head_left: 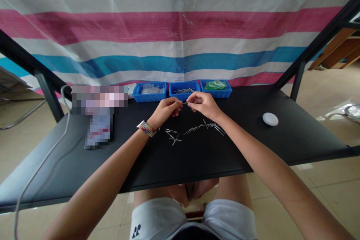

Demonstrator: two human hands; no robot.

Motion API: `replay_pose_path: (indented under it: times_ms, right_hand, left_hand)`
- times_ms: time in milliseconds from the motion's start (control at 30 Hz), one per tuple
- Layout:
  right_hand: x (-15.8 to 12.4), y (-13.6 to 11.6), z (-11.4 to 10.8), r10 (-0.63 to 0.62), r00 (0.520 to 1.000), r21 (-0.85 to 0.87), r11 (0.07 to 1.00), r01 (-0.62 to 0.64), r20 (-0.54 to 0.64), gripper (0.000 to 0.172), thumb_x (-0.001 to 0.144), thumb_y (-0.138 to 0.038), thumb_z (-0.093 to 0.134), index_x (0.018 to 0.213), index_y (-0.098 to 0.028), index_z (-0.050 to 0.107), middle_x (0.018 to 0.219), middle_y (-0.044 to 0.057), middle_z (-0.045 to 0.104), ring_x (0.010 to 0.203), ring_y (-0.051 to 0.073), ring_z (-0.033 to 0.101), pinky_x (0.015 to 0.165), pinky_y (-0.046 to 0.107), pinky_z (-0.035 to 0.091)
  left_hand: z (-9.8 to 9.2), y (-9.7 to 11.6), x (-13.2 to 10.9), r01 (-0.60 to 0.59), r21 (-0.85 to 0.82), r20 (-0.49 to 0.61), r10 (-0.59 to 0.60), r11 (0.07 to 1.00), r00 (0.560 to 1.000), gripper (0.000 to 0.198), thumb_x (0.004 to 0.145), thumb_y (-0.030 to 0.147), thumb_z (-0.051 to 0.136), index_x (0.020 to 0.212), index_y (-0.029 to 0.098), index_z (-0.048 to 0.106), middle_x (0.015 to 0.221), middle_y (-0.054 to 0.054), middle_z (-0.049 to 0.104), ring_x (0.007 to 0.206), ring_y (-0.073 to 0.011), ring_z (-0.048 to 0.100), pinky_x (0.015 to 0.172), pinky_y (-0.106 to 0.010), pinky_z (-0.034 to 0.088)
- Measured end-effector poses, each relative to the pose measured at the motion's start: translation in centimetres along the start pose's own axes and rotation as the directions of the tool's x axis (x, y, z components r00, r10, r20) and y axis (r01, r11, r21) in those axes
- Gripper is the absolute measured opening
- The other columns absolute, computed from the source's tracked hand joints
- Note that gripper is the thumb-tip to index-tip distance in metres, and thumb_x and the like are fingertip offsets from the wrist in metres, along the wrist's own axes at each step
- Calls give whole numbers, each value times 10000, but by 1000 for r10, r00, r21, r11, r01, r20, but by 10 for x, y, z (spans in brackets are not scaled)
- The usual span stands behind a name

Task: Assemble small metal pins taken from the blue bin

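My left hand (167,110) and my right hand (204,105) meet above the black table, just in front of the blue bins. Both are closed in a pinch on one thin metal pin (185,103), which spans the small gap between the fingertips. Its ends are covered by my fingers. Below my hands, loose thin silver pins (175,140) lie scattered on the left, some crossed. A second spread of similar pins (194,129) reaches toward my right forearm.
Three blue bins stand along the back: the left bin (152,98) holds clear plastic pieces, the middle bin (176,96) metal pins, the right bin (218,94) green pieces. A white rounded object (270,119) sits right. A cable (60,135) crosses the left side beside a blurred-out item (98,127).
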State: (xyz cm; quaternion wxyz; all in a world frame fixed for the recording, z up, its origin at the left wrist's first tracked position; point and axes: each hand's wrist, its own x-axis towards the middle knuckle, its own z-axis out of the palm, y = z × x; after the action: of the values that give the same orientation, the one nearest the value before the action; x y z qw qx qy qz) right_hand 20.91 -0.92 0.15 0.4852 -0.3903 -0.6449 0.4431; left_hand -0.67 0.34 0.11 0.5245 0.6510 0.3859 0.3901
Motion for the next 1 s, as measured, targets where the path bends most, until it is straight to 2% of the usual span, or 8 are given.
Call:
replay_pose_path:
  times_ms: [100, 233, 367, 533, 767, 1000]
  right_hand:
    - [0, 0, 2, 93, 996, 116, 989, -92, -7, 271, 755, -386, 851, 919, -211, 726, 809, -2, 691, 613, 142, 666, 526, 269, 592]
    - [-1, 0, 5, 171, 985, 193, 968, -163, -25, 277, 748, -393, 852, 877, -192, 713, 786, 10, 703, 600, 143, 680, 536, 285, 631]
    - [-1, 1, 7, 140, 988, 207, 970, -124, -65, 243, 715, -332, 851, 842, -187, 703, 764, -5, 677, 617, 140, 683, 541, 273, 634]
    - [0, 2, 8, 88, 990, 193, 979, -67, -107, 224, 686, -311, 849, 805, -186, 707, 773, -11, 673, 623, 132, 672, 545, 259, 616]
    - [1, 2, 7, 44, 986, 143, 990, -21, -158, 181, 690, -280, 851, 769, -186, 718, 660, -13, 651, 611, 142, 645, 561, 261, 582]
    - [0, 1, 7, 108, 985, 195, 977, -81, -135, 297, 692, -361, 880, 885, -193, 730, 838, -8, 692, 599, 112, 638, 521, 244, 584]
  left_hand:
    - [1, 1, 0, -48, -17, -19, 48, 999, 999, 269, 859, 420, 799, 846, 173, 692, 726, -6, 634, 579, -106, 610, 524, -213, 470]
    - [2, 0, 0, -105, -19, -38, 104, 994, 994, 260, 843, 392, 825, 893, 169, 699, 759, -2, 633, 590, -99, 616, 524, -210, 478]
    - [3, 2, -1, -116, -14, -25, 115, 993, 993, 292, 856, 412, 828, 922, 168, 681, 761, 4, 625, 576, -94, 608, 508, -206, 479]
    - [4, 3, -2, -53, -36, -12, 52, 998, 999, 357, 885, 492, 794, 863, 171, 640, 752, 3, 625, 578, -96, 615, 517, -207, 495]
    - [4, 3, -2, -11, -45, -15, 10, 999, 1000, 395, 888, 527, 787, 814, 169, 637, 719, -10, 641, 581, -102, 620, 521, -201, 464]
    - [5, 6, -2, -82, -55, -47, 79, 995, 996, 382, 825, 478, 865, 838, 159, 655, 696, 8, 620, 581, -95, 588, 547, -209, 480]
